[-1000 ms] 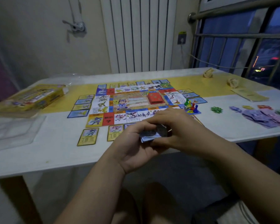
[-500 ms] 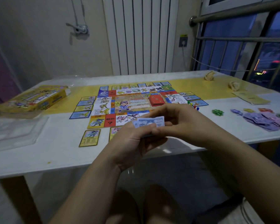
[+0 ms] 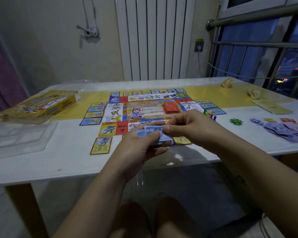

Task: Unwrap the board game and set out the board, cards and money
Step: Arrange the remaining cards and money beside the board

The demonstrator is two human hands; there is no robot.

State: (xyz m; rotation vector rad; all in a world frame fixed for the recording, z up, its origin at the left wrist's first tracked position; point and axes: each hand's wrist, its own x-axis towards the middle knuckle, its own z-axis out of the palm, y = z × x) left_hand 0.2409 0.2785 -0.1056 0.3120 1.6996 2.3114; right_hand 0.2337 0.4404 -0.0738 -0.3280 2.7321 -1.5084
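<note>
The game board (image 3: 141, 109) lies flat in the middle of the table, with property cards (image 3: 95, 114) set along its left, far and right sides. A red card deck (image 3: 171, 107) sits on the board. My left hand (image 3: 138, 150) holds a small stack of blue play money (image 3: 151, 133) over the board's near edge. My right hand (image 3: 187, 127) pinches the top notes of that stack from the right. More play money (image 3: 286, 127) lies spread in purple, red and green piles at the right. Coloured pawns (image 3: 209, 114) stand by the board's right corner.
The yellow game box (image 3: 40, 105) lies at the left, with a clear plastic tray (image 3: 19, 134) in front of it. A green pile of pieces (image 3: 236, 121), a folded leaflet (image 3: 272, 107) and two crumpled paper balls (image 3: 227, 82) sit at the right. A radiator stands behind the table (image 3: 58, 160).
Both hands have risen from below the table edge to above the board's near edge. The blue notes, first bunched low between the hands, now face up and fanned.
</note>
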